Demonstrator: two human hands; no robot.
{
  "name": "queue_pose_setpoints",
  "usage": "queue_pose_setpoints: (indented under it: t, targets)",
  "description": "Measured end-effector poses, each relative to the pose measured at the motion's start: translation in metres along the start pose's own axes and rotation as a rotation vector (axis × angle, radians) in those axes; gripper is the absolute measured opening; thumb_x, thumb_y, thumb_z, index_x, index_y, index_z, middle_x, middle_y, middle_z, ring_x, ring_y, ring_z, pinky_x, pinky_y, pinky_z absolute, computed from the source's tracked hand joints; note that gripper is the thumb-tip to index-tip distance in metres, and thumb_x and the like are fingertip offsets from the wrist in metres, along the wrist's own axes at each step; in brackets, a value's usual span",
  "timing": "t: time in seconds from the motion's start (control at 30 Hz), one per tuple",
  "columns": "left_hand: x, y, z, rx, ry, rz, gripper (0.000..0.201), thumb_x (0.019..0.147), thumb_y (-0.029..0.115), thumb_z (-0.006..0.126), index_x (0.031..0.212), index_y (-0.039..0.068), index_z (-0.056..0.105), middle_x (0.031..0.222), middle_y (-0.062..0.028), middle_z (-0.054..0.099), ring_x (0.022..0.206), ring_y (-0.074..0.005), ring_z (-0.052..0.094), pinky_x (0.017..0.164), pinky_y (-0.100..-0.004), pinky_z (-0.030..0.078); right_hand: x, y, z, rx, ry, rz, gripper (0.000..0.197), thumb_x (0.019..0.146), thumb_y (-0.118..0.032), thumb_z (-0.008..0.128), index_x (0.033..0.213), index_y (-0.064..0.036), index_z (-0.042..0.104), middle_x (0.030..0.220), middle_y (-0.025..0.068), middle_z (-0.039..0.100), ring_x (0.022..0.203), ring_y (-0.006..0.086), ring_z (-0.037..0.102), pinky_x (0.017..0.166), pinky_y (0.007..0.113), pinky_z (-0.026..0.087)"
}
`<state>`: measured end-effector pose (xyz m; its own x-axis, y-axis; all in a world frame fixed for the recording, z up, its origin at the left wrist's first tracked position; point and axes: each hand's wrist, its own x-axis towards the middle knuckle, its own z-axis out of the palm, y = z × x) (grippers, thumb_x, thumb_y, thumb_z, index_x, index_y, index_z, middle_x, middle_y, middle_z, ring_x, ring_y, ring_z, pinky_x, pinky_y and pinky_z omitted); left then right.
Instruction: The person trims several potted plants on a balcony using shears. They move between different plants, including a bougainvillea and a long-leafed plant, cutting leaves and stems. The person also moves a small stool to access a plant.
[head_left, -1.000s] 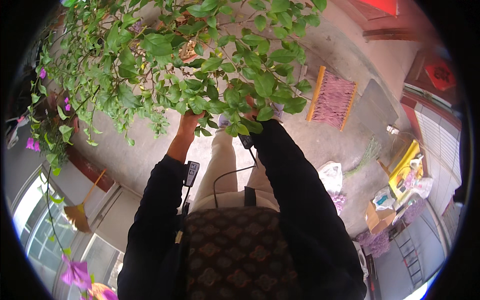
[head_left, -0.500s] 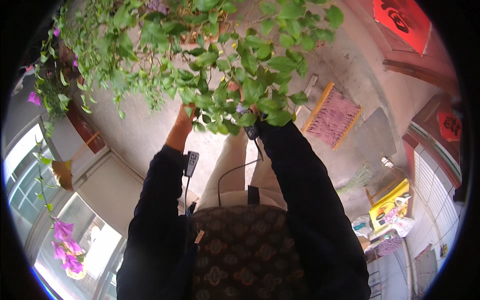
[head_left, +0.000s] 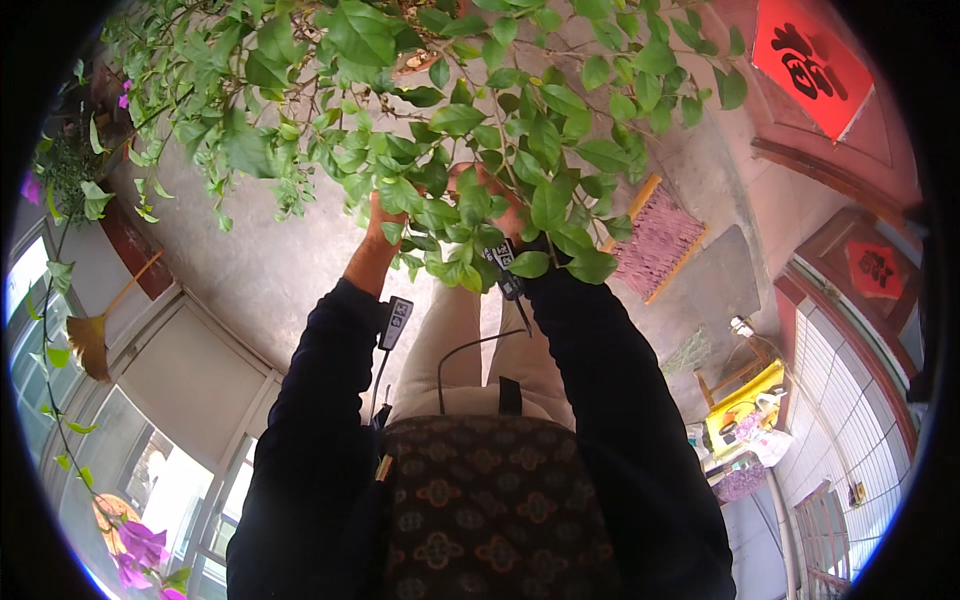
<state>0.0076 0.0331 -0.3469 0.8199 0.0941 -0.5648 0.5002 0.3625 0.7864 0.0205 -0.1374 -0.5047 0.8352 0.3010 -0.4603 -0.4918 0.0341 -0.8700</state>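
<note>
A leafy green plant (head_left: 457, 120) with thin woody stems spreads across the upper part of the view. Both my arms, in dark sleeves, reach forward into its lower foliage. My left hand (head_left: 384, 216) is among the leaves left of the middle, its fingers covered by them. To the right, my right hand (head_left: 509, 216) shows in part between leaves near a thin stem, and its fingertips are hidden. Whether either hand grips a stem or leaf cannot be seen. A small grey device with a cable is at each wrist: one left (head_left: 396, 322), one right (head_left: 503, 265).
A woven stool (head_left: 660, 238) with a wooden frame stands on the floor at right. Further right are a yellow bag (head_left: 745, 408) and a tiled wall. A broom (head_left: 90, 345) is at left, near windows (head_left: 165, 460). Purple flowers (head_left: 140, 545) hang at lower left.
The view has shifted slightly, and the foliage looks larger and spreads further right. Both hands remain among the leaves, with more of the right hand showing between them.
</note>
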Motion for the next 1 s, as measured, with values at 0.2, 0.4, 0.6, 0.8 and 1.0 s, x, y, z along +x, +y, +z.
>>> queue_pose_setpoints:
  t: [0.2, 0.4, 0.6, 0.8, 1.0]
  targets:
    - [0.014, -0.009, -0.005, -0.055, 0.071, -0.175, 0.02, 0.088, 0.022, 0.06, 0.104, 0.01, 0.059, 0.093, -0.0026, 0.061, 0.083, -0.0149, 0.061, 0.073, -0.0318, 0.051, 0.0, -0.021, -0.011, 0.417, -0.329, -0.171, 0.04, 0.094, -0.041, 0.048, 0.109, -0.0041, 0.052, 0.096, 0.0047, 0.058, 0.085, 0.0116, 0.055, 0.071, 0.025, 0.045]
    - [0.015, -0.016, -0.041, 0.182, -0.135, -0.033, 0.035, 0.09, 0.035, 0.058, 0.115, 0.011, 0.052, 0.105, -0.0036, 0.058, 0.096, -0.0176, 0.058, 0.084, -0.0338, 0.047, -0.034, -0.048, -0.037, -0.136, 0.168, -0.013, 0.035, 0.089, -0.037, 0.053, 0.099, -0.0037, 0.057, 0.086, 0.0063, 0.061, 0.077, 0.0155, 0.058, 0.066, 0.029, 0.046]
    - [0.015, -0.006, -0.04, 0.286, -0.227, -0.134, 0.033, 0.089, 0.02, 0.058, 0.117, 0.003, 0.051, 0.112, -0.0067, 0.059, 0.102, -0.0186, 0.056, 0.089, -0.0326, 0.043, -0.083, -0.063, -0.09, -0.269, 0.408, 0.026, 0.03, 0.084, -0.033, 0.058, 0.089, -0.0034, 0.061, 0.077, 0.0079, 0.063, 0.069, 0.0195, 0.061, 0.062, 0.034, 0.047]
    - [0.011, -0.003, -0.008, 0.376, -0.136, -0.074, 0.036, 0.088, 0.024, 0.06, 0.115, 0.001, 0.053, 0.109, -0.0096, 0.061, 0.098, -0.0227, 0.058, 0.083, -0.0364, 0.045, -0.135, -0.094, -0.126, -0.294, 0.55, 0.183, 0.027, 0.079, -0.029, 0.061, 0.082, -0.0034, 0.065, 0.069, 0.0098, 0.066, 0.064, 0.0217, 0.065, 0.06, 0.035, 0.049]
    - [-0.015, -0.023, 0.06, 0.62, 0.132, 0.101, 0.039, 0.087, 0.028, 0.062, 0.113, -0.001, 0.055, 0.106, -0.0124, 0.063, 0.094, -0.0269, 0.06, 0.078, -0.0402, 0.047, -0.192, -0.1, -0.176, -0.069, 0.538, 0.226, 0.023, 0.079, -0.023, 0.059, 0.084, -0.002, 0.066, 0.066, 0.0101, 0.066, 0.06, 0.0179, 0.066, 0.059, 0.03, 0.05]
